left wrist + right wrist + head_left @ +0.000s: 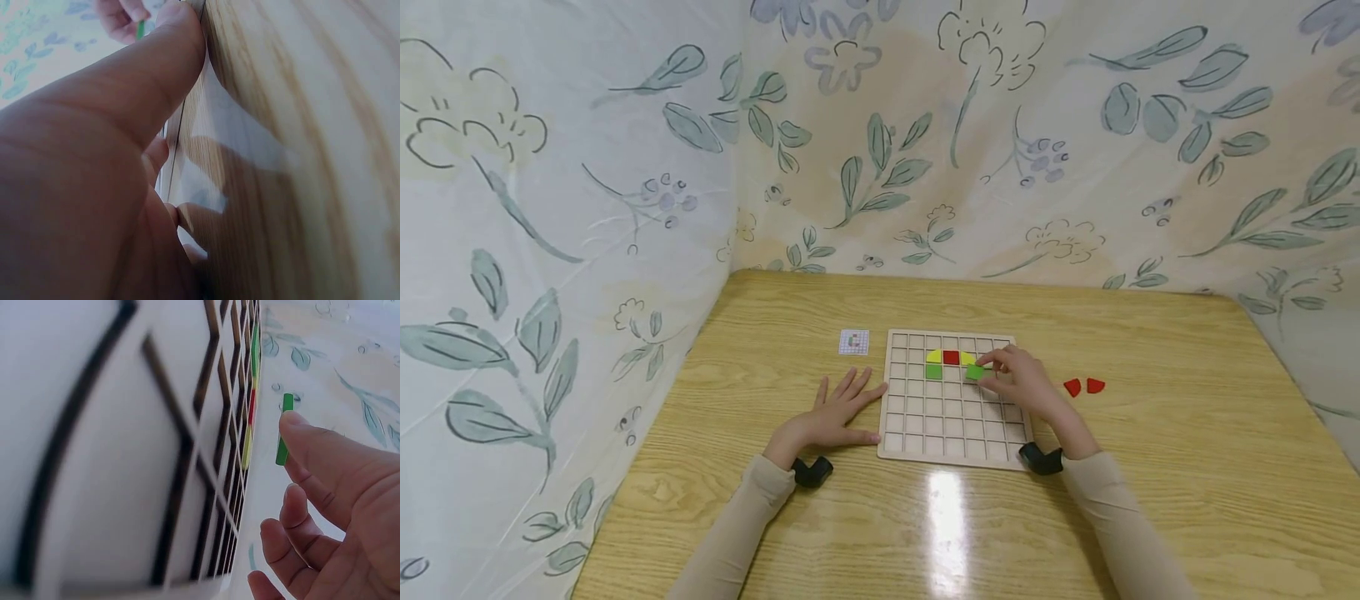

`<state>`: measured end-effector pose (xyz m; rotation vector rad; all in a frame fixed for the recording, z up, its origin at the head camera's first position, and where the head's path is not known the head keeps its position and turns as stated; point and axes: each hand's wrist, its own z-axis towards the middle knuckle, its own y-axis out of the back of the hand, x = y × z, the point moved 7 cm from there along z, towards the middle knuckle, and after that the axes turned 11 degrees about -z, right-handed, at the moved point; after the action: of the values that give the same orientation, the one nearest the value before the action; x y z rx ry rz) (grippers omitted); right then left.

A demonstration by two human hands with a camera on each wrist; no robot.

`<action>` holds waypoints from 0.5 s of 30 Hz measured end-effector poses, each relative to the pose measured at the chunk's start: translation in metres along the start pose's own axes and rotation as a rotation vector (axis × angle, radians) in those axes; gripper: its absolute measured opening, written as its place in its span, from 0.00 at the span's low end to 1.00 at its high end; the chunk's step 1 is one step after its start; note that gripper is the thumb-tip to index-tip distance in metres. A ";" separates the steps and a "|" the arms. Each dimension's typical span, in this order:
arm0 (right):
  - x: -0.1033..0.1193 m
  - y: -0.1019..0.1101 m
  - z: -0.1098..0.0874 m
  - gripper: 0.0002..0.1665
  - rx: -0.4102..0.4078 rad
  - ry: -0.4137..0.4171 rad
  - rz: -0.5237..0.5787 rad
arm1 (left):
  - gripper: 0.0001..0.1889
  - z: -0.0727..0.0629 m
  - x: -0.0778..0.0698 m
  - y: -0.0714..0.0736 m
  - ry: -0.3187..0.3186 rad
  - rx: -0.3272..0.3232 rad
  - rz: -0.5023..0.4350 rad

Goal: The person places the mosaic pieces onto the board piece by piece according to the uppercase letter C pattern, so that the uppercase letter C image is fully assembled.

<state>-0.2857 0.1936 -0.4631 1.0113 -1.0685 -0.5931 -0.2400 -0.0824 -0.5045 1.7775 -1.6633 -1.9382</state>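
A light wooden grid board [925, 425] lies on the table. My right hand [1021, 379] pinches a green square tile [285, 429] between thumb and finger, held just above the board in the right wrist view. In the upper rows sit a yellow quarter-round tile [935, 357], a red square tile [951, 357], a second yellow tile [967, 358] partly behind my fingers, and a green square tile [933, 372] at the left. My left hand [835, 417] lies with spread fingers on the table, its thumb and a fingertip touching the board's left edge.
Two red quarter-round tiles [1095, 386] lie on the table right of the board. A small printed pattern card [853, 342] is at the board's upper left. Floral cloth [880, 167] hangs behind the wooden table [775, 325] and along its left side.
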 end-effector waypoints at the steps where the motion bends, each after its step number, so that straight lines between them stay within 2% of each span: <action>1: 0.003 -0.001 0.001 0.15 -0.006 0.015 -0.002 | 0.43 0.000 0.000 0.000 0.001 0.001 0.001; 6: 0.016 -0.005 0.006 0.15 -0.028 0.063 -0.031 | 0.43 0.000 0.000 0.000 -0.011 -0.008 -0.012; 15: 0.028 -0.015 0.014 0.15 -0.011 0.079 -0.013 | 0.43 0.000 0.000 0.000 -0.010 -0.007 -0.004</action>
<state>-0.2859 0.1586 -0.4625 1.0248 -0.9880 -0.5648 -0.2398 -0.0823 -0.5045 1.7731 -1.6546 -1.9551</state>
